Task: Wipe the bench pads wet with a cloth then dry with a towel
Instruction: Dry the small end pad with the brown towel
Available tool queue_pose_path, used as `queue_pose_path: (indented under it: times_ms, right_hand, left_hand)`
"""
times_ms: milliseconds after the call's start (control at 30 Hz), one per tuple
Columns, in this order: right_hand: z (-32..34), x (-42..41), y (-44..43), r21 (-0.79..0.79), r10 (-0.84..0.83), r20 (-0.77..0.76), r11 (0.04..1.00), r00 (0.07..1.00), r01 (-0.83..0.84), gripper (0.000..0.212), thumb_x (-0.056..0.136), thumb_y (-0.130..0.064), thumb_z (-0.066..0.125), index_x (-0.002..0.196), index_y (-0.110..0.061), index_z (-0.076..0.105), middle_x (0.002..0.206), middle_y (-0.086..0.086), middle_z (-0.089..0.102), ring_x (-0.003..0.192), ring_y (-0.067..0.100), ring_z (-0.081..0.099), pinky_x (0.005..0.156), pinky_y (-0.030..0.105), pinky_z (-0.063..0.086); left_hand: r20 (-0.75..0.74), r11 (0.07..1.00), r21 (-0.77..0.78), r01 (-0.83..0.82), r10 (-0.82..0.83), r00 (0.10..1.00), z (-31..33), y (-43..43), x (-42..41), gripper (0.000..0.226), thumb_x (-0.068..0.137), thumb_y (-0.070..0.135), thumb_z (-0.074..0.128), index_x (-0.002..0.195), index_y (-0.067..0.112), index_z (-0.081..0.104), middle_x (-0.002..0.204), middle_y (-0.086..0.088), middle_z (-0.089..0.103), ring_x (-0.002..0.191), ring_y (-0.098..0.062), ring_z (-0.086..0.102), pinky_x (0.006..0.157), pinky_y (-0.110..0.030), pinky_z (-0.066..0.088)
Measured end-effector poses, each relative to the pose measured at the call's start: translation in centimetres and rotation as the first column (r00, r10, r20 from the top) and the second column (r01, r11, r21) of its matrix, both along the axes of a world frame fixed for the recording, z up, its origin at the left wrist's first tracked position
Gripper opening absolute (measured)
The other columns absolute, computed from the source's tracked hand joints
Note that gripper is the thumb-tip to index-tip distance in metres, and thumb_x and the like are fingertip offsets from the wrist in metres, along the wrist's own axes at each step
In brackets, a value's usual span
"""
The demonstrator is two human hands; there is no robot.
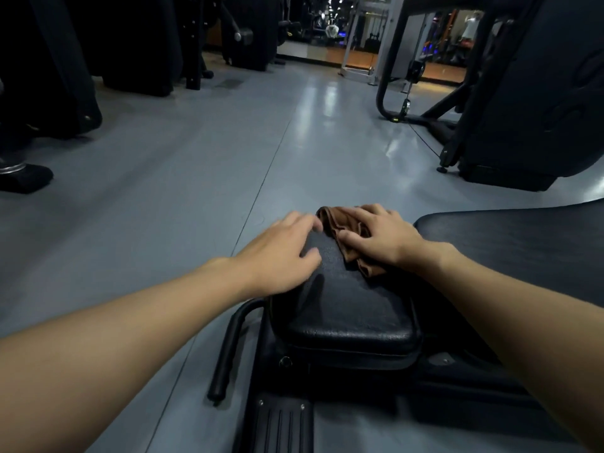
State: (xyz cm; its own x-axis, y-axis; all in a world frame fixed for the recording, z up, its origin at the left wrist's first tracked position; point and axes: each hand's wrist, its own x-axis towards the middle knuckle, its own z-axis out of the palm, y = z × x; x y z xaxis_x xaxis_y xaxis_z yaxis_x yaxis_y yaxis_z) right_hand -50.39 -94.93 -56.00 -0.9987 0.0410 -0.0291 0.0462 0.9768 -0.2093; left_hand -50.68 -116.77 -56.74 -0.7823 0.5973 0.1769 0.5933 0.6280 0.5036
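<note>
Cloth (330,220): brown, bunched, lying at the far end of the surface (343,308), the near black bench pad. Wet or dry cannot be told. Its long axis is run roughly 11 to 5 o'clock, slightly across the pad's own 12-to-6 line.

Right hand (382,237): laid flat on the cloth, fingers straight and spread, pressing down; nothing is gripped. Most of the cloth is covered, with folds left showing at 11 and 6 o'clock of the hand.

Left hand (281,253): blurred, fingers loosely curved, nothing held. It is set on the pad's left edge, 9 o'clock of the cloth, just beside it; contact cannot be judged.

The right hand is judged the working one. The bare length of pad lies toward 6 o'clock, so a stroke would likely be drawn that way. The left hand sits beside that path, not in it.

Around: second pad (523,243) at 3 o'clock, across a gap. Handle (228,348) at 7. Grey floor (196,158) beyond. Machine (523,93) at 1 o'clock, well apart.
</note>
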Motion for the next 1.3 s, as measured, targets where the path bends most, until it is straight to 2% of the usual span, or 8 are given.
queue_pose_path:
  times_ms: [100,167,233,333,433,600,867,1300]
  right_hand:
    - [0.9,0.9,1.1,-0.097,0.024,-0.058,0.995,0.998,-0.030,0.070,0.086,-0.071,0.030,0.147,-0.040,0.042,0.152,-0.010,0.044,0.141,0.017,0.037,0.116,0.053,0.026]
    - [1.2,1.9,2.8,0.027,-0.061,-0.137,0.997,0.989,0.066,0.054,0.098,-0.054,0.033,0.148,-0.035,0.041,0.152,-0.007,0.046,0.143,0.014,0.035,0.120,0.052,0.013]
    - [1.4,3.2,4.9,0.196,-0.186,-0.128,0.958,0.974,0.208,0.051,0.102,-0.048,0.030,0.152,-0.036,0.031,0.160,-0.005,0.033,0.150,0.022,0.021,0.120,0.057,0.003]
    - [0.8,4.3,6.2,0.264,-0.330,0.051,0.915,0.943,0.306,0.054,0.103,-0.049,0.017,0.156,-0.040,0.014,0.168,-0.004,0.004,0.153,0.034,-0.005,0.117,0.065,-0.004]
    - [0.3,4.2,6.2,0.294,-0.344,0.054,0.903,0.938,0.314,0.054,0.103,-0.047,0.014,0.157,-0.041,0.011,0.168,-0.003,-0.002,0.152,0.036,-0.010,0.116,0.066,-0.006]
    - [0.5,3.0,5.1,0.259,-0.386,0.044,0.895,0.921,0.363,0.049,0.104,-0.047,0.012,0.151,-0.040,0.026,0.166,-0.004,0.009,0.151,0.041,-0.009,0.112,0.072,-0.006]
    - [0.2,3.1,4.9,0.307,-0.386,0.052,0.884,0.921,0.353,0.070,0.092,-0.061,-0.007,0.157,-0.040,0.007,0.168,-0.003,0.003,0.151,0.041,-0.014,0.111,0.073,-0.008]
    - [0.0,3.2,4.9,0.324,-0.347,0.060,0.894,0.936,0.311,0.072,0.092,-0.068,-0.006,0.152,-0.044,0.026,0.168,0.001,0.003,0.151,0.040,-0.015,0.112,0.071,-0.011]
  left_hand:
    - [-0.006,0.999,0.052,0.001,0.000,1.000,2.3,3.4,-3.3,0.035,0.097,0.023,0.048,0.132,0.018,0.048,0.137,-0.003,0.050,0.120,-0.024,0.050,0.092,-0.028,0.035]
    - [0.011,0.998,0.050,0.050,-0.050,0.999,3.7,6.2,-5.2,0.040,0.098,0.025,0.047,0.136,0.018,0.048,0.143,-0.003,0.048,0.127,-0.024,0.048,0.100,-0.029,0.036]
    - [0.053,0.990,0.006,0.143,-0.143,0.988,4.2,9.3,-6.2,0.044,0.098,0.029,0.046,0.141,0.020,0.047,0.148,-0.002,0.047,0.133,-0.021,0.046,0.107,-0.031,0.036]
    - [0.060,0.934,-0.216,0.284,-0.277,0.959,2.4,12.7,-6.3,0.051,0.097,0.046,0.039,0.145,0.028,0.043,0.149,-0.004,0.046,0.134,-0.026,0.045,0.110,-0.042,0.036]
    - [-0.073,0.886,-0.405,0.227,-0.278,0.958,-0.3,13.7,-6.3,0.062,0.091,0.063,0.023,0.146,0.037,0.036,0.149,-0.008,0.041,0.132,-0.035,0.044,0.107,-0.050,0.036]
    - [-0.054,0.899,-0.396,0.184,-0.223,0.973,-0.5,14.5,-7.6,0.063,0.089,0.071,0.023,0.143,0.041,0.037,0.137,-0.010,0.050,0.121,-0.039,0.052,0.100,-0.052,0.039]
    - [0.018,0.903,-0.388,0.183,-0.191,0.981,-0.4,13.3,-8.6,0.067,0.083,0.082,0.015,0.141,0.052,0.031,0.136,-0.007,0.051,0.119,-0.040,0.056,0.099,-0.054,0.043]
    - [0.030,0.912,-0.393,0.119,-0.116,0.993,-0.5,12.7,-10.5,0.051,0.095,0.070,0.023,0.131,0.042,0.047,0.131,-0.003,0.063,0.121,-0.031,0.057,0.092,-0.043,0.039]
